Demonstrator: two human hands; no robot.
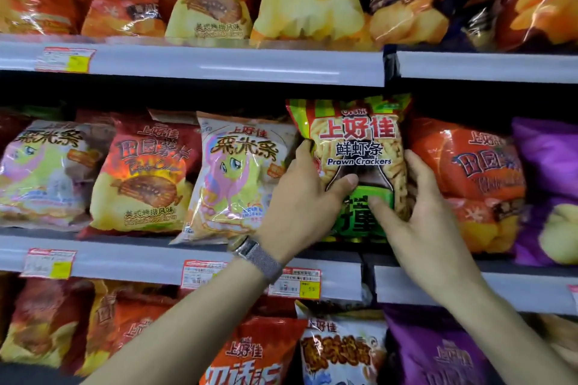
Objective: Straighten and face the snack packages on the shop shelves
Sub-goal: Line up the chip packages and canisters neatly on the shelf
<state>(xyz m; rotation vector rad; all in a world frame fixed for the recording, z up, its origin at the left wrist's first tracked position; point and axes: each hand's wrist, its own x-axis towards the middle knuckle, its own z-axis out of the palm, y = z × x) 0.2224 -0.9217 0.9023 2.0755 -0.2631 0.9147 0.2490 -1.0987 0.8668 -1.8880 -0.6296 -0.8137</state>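
Note:
A green and yellow Prawn Crackers bag [356, 141] stands upright on the middle shelf [131, 262], its front facing me. My left hand [300, 200], with a watch on the wrist, grips the bag's left edge, thumb across its front. My right hand [416, 206] grips the right edge, thumb on the lower green panel. To the bag's left leans a white cartoon-pony bag [237, 178], to its right an orange chip bag [469, 178].
More snack bags fill the top shelf [219, 64] and the bottom shelf. A red and yellow bag [144, 172] and a purple bag [550, 191] stand on the middle shelf. Price tags [295, 283] hang on the shelf rails.

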